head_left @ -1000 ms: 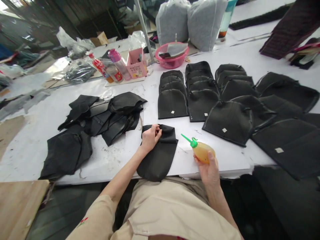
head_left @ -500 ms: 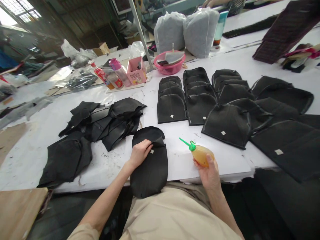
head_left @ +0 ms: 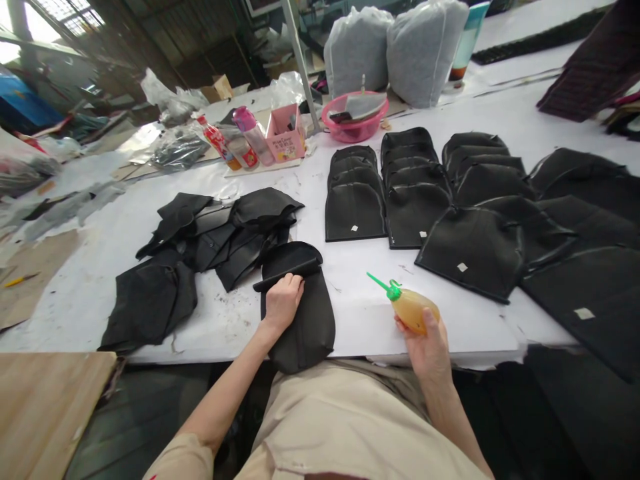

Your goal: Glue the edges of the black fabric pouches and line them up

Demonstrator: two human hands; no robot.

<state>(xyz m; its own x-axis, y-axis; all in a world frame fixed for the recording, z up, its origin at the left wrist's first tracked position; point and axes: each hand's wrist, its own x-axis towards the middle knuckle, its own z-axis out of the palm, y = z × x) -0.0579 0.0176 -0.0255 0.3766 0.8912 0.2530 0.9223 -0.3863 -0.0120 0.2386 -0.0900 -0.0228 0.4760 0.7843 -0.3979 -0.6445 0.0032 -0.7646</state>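
Fingers [head_left: 296,283] of the left hand [head_left: 281,304]: clamped together on the folded-back flap [head_left: 287,275] of a black piece [head_left: 314,327], toward its far end. Black piece: lies at the near side of the white bench [head_left: 350,327], about the middle; overhangs the near edge a little. Right hand [head_left: 426,343]: curled round a squeeze bottle [head_left: 416,311] of amber liquid, clamped on its body from the near right. Green spout [head_left: 379,281]: points left and far, well apart from the black piece.

To the left: a loose pile [head_left: 235,227] of black pieces, right side close by the flap; contact, cannot tell. To the right: overlapping rows of black pieces [head_left: 356,212], pale square patches on the nearest ones. Farther off: a pink box [head_left: 286,141], a pink basin [head_left: 350,131], two plastic-wrapped grey bundles [head_left: 356,53]. Near left corner: a wooden board [head_left: 50,403].
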